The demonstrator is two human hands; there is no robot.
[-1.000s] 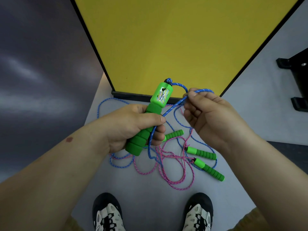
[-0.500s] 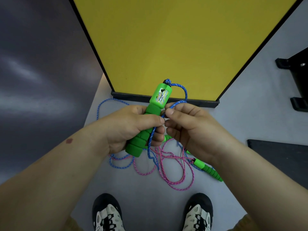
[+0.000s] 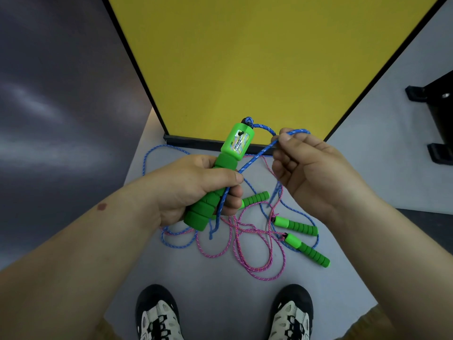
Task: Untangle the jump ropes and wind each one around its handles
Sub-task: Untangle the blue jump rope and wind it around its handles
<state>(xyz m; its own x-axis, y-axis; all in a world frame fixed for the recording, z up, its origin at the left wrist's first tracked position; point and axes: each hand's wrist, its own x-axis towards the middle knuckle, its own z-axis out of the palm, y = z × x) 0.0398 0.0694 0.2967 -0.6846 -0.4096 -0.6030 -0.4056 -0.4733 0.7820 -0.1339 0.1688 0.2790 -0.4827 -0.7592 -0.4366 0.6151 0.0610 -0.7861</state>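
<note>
Above the floor tangle, we hold one blue-rope handle.
Our left hand [image 3: 196, 190] clamps the green handle [image 3: 220, 175]; right hand [image 3: 308, 168] fingers pinch the blue rope [image 3: 257, 158]. Pulling could tighten its crossings with the pink rope [image 3: 257, 246] below.

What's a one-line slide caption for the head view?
Left hand grips a green handle while right hand draws blue rope taut above tangled ropes.

a green handle [image 3: 221, 180] stands tilted, blue rope [image 3: 256, 160] knotted at its top. three more green handles [image 3: 296, 225] lie on the floor amid tangled blue and pink rope [image 3: 255, 253].
</note>
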